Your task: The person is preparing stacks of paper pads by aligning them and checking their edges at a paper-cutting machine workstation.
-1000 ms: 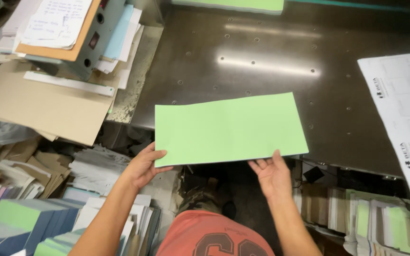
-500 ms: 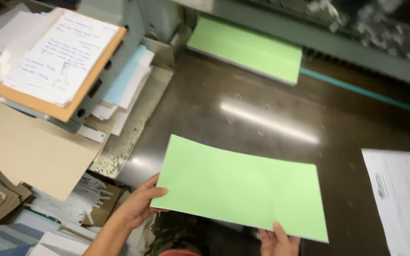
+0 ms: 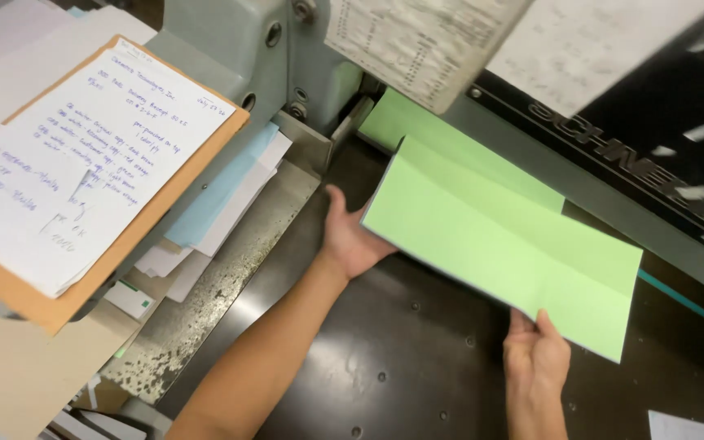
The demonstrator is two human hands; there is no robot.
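A stack of light green paper sheets (image 3: 499, 240) is held tilted above the dark metal table (image 3: 401, 367) of a paper-cutting machine. My left hand (image 3: 350, 236) grips its left edge from beneath. My right hand (image 3: 536, 354) holds its near right edge, thumb on top. The far end of the stack reaches another green stack (image 3: 405, 122) lying under the machine's grey clamp bar (image 3: 613, 204).
A brown clipboard with handwritten white sheets (image 3: 83, 163) lies on the left atop piles of white and blue paper (image 3: 222, 195). The machine's grey housing (image 3: 230, 49) rises at the back left. Printed sheets (image 3: 425, 41) hang from the top. A white sheet corner (image 3: 686, 425) shows bottom right.
Both hands have carried the green stack forward across the table, from near my body up to the clamp bar. My view has moved closer to the machine.
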